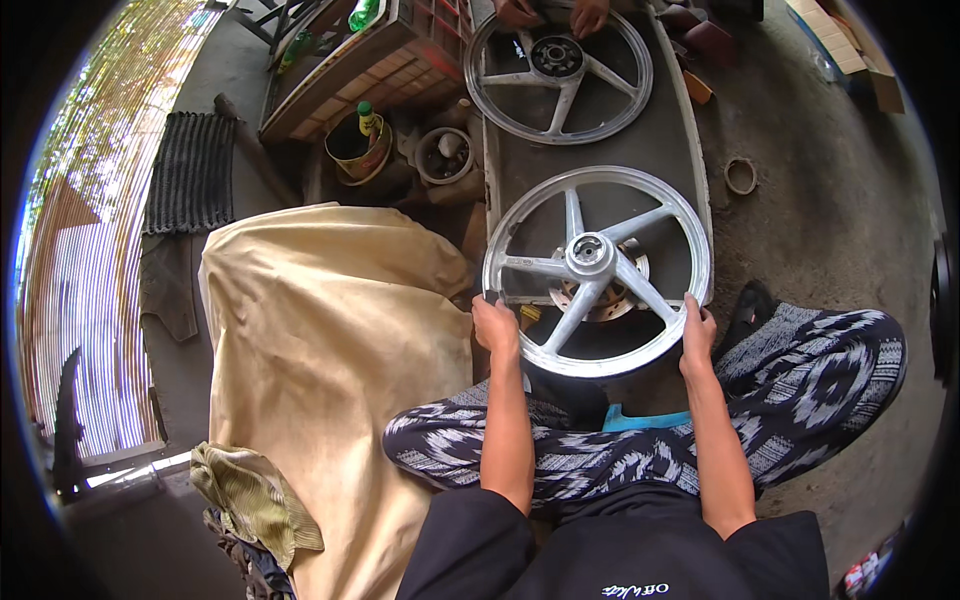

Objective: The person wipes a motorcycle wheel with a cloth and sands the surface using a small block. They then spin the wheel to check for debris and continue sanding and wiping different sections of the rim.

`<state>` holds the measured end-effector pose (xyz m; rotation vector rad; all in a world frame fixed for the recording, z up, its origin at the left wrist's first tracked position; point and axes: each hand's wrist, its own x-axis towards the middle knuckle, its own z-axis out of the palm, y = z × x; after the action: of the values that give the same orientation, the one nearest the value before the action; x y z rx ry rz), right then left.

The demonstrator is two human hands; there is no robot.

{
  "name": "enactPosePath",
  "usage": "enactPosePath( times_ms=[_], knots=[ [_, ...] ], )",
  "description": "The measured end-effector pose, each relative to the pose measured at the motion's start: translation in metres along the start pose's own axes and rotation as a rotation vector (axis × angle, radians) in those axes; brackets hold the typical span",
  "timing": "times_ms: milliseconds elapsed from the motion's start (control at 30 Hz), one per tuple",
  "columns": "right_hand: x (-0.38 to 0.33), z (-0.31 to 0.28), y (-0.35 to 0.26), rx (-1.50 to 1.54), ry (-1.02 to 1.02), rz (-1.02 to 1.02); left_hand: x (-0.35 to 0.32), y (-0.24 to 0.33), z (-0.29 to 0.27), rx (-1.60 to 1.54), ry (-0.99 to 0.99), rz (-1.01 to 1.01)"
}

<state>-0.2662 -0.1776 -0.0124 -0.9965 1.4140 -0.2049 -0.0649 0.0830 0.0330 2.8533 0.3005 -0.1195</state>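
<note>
A silver five-spoke motorcycle wheel (590,256) is held between my two hands, its hub facing up. My left hand (495,326) is closed on the rim's left edge; a small dark patch by its fingertips is too small to name. My right hand (698,334) grips the rim at the lower right, thumb along its edge. Through the spokes shows a perforated brake disc (606,302), partly hidden by the wheel. Farther off, a second wheel (565,103) with a dark hub lies on the same long bench (640,155), and another person's hands (589,17) touch it.
Left of me, a beige cloth (330,290) drapes over something bulky. Beyond it stand a bucket (357,160) with a green-capped bottle, a round pot (445,157) and a crate (400,60). A ring-shaped object (740,177) lies on the floor at right; a cardboard box (850,45) sits farther back.
</note>
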Motion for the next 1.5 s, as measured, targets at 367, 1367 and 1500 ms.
enactPosePath(
  times_ms=[367, 1367, 1500],
  knots=[
    [-0.062, 0.002, -0.005, -0.088, -0.015, -0.082, 0.02, -0.028, 0.013, -0.116, -0.039, 0.061],
    [-0.045, 0.038, -0.06, -0.683, 0.24, -1.114, 0.021, 0.056, 0.035, -0.637, -0.404, -0.282],
    [-0.002, 0.064, -0.078, -0.808, 0.136, -1.114, 0.05, 0.068, 0.068, -0.731, -0.415, -0.39]
  ],
)
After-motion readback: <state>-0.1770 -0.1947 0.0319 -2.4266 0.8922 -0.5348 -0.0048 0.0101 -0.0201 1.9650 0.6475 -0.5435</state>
